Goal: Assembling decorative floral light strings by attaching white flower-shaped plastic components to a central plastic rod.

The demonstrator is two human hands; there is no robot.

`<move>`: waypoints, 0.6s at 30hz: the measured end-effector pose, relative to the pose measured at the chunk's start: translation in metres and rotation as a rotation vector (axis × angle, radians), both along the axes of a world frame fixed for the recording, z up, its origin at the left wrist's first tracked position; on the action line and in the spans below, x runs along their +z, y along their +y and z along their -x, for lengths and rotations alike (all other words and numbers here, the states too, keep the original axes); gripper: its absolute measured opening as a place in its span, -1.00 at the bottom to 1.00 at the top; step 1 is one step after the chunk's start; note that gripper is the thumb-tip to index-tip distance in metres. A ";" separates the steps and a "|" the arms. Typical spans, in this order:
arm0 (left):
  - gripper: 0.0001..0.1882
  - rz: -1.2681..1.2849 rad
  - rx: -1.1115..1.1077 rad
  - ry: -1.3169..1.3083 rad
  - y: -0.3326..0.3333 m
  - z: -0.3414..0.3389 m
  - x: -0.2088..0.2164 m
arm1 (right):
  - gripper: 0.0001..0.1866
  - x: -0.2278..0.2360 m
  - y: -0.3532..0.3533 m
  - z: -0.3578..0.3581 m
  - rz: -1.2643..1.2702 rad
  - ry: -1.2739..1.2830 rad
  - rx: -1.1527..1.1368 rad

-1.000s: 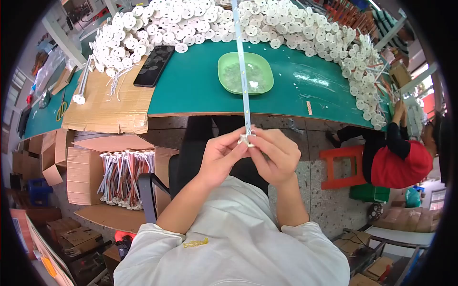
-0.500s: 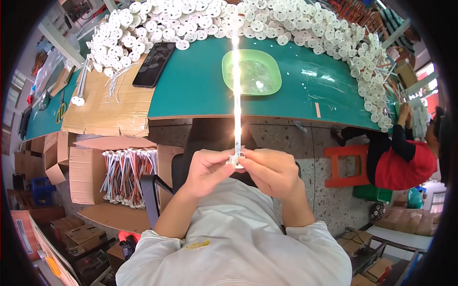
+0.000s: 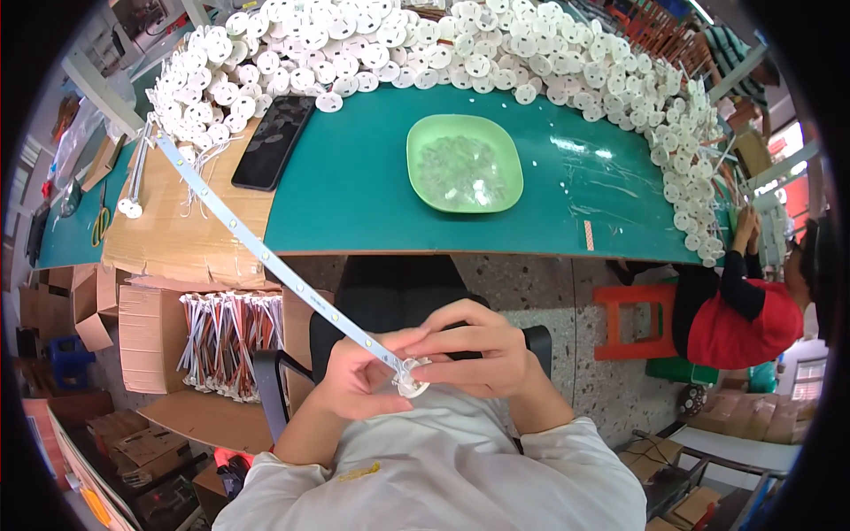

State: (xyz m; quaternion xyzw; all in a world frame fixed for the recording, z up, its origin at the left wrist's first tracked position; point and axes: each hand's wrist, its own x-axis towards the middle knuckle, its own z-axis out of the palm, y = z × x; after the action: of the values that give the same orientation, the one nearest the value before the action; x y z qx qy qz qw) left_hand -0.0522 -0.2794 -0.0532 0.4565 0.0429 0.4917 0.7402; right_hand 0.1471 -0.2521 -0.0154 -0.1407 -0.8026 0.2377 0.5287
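Observation:
A slim, pale LED light strip (image 3: 266, 257) runs from my hands up and left, its tip over the cardboard near the white discs. Its small lamps are dark. At its lower end is a white round end piece (image 3: 410, 380) with a whitish, partly hidden bit around it. My left hand (image 3: 363, 376) grips the strip's lower end between thumb and fingers. The fingers of my right hand (image 3: 478, 350) are pinched against the end piece from the right. Beyond my hands, a light green bowl (image 3: 465, 209) holding many small clear pieces stands on the green table (image 3: 345, 208).
White discs (image 3: 381, 55) are heaped along the table's far side. A black phone (image 3: 274, 142) lies on a cardboard sheet (image 3: 190, 234). At lower left, an open carton (image 3: 150, 341) holds bundled strips. A person in red (image 3: 744, 319) sits at the right beside an orange stool (image 3: 633, 323).
The strip was upright and brightly lit; now it is dark and leans to the left. My hands have come lower, with the right one turned over the end piece.

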 end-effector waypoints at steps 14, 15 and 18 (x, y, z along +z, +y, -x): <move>-0.53 0.155 0.186 0.124 -0.003 -0.004 -0.030 | -0.84 0.042 0.130 -0.044 0.122 -0.371 -0.612; -0.53 0.137 0.169 0.101 -0.005 -0.009 -0.031 | -0.82 0.044 0.148 -0.049 0.181 -0.456 -0.565; -0.52 0.123 0.165 0.132 -0.008 -0.016 -0.035 | -0.78 0.034 0.184 -0.048 0.249 -0.860 -0.514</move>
State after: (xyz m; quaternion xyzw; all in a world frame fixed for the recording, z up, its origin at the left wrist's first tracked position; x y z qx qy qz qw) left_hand -0.0366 -0.2878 -0.0880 0.4366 0.1590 0.5163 0.7194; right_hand 0.1950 -0.0681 0.0185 -0.4803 -0.8525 0.1144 0.1716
